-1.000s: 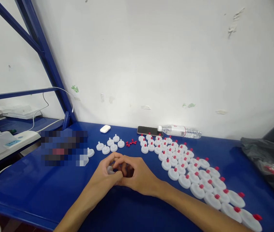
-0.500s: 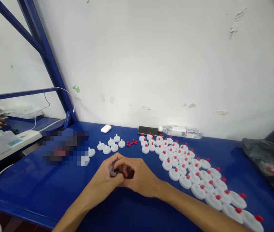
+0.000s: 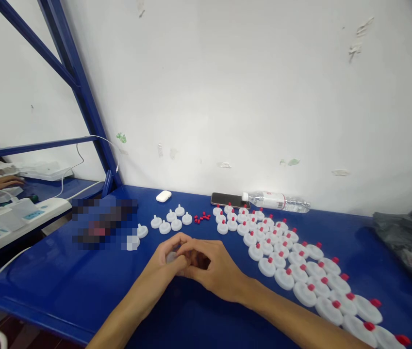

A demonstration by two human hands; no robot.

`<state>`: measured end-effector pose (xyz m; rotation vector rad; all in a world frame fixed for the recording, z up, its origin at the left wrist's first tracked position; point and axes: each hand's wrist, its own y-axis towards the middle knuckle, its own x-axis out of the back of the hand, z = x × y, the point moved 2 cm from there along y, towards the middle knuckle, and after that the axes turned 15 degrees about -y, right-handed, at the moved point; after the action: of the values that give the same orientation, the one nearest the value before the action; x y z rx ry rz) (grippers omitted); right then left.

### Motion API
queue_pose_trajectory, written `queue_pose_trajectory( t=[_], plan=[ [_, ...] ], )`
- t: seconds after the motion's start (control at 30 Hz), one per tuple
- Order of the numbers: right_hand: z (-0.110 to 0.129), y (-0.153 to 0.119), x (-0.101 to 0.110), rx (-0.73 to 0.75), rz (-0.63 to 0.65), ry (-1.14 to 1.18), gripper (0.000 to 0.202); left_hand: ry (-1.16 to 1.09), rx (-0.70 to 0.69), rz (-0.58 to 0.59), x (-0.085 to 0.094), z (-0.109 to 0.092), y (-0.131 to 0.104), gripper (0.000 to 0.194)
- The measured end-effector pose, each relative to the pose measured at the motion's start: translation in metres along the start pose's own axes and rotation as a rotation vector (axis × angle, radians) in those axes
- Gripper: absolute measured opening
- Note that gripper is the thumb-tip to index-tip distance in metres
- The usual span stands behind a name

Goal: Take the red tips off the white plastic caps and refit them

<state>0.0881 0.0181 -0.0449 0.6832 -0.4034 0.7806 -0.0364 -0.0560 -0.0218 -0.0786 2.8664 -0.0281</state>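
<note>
My left hand [image 3: 162, 265] is closed around a white nozzle lid [image 3: 171, 257], of which only a small part shows between thumb and fingers. Against it, my right hand [image 3: 221, 271] has its fingertips pinched together at the same lid; whatever lies between them is hidden. Beyond my hands lie several small red tip caps [image 3: 198, 220] in a loose cluster. To their left stand several bare white nozzle lids [image 3: 165, 227], spouts up. On the right, many white lids with red tips [image 3: 285, 278] are packed in slanting rows.
A phone [image 3: 227, 199] and a clear plastic bottle [image 3: 274, 201] lie along the wall, with a white earbud case [image 3: 163, 196] further left. A dark plastic bag [image 3: 402, 242] sits at the right edge. At left are a power strip [image 3: 20, 223] and another person's hand [image 3: 0, 183].
The view has shifted slightly, so everything sits a little further right and lower. My hands stay together, the right fingertips now closer in over the lid.
</note>
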Motion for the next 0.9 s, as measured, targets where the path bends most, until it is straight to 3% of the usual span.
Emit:
queue_pose_trajectory(
  t=[0.23, 0.4, 0.6, 0.8, 0.9],
  plan=[
    [0.001, -0.0019, 0.0006, -0.044, 0.06, 0.053, 0.012, -0.22, 0.105, 0.025, 0.0034, 0.005, -0.0002, 0.014],
    [0.0032, -0.0009, 0.0017, -0.081, 0.142, 0.289, 0.023, -0.333, 0.082, -0.022, 0.0032, 0.007, -0.0027, 0.027],
    [0.0005, 0.0033, 0.002, -0.114, 0.271, 0.398, 0.029, -0.362, 0.065, -0.021, -0.0016, 0.0022, -0.0034, 0.025],
    [0.0014, 0.0007, -0.0011, -0.076, 0.151, 0.261, 0.024, -0.252, 0.051, 0.016, -0.0009, 0.0057, -0.0017, 0.039],
    [0.0033, -0.0007, -0.0014, -0.063, 0.151, 0.176, 0.023, -0.229, 0.052, 0.009, 0.0001, 0.0082, -0.0008, 0.035]
  ],
)
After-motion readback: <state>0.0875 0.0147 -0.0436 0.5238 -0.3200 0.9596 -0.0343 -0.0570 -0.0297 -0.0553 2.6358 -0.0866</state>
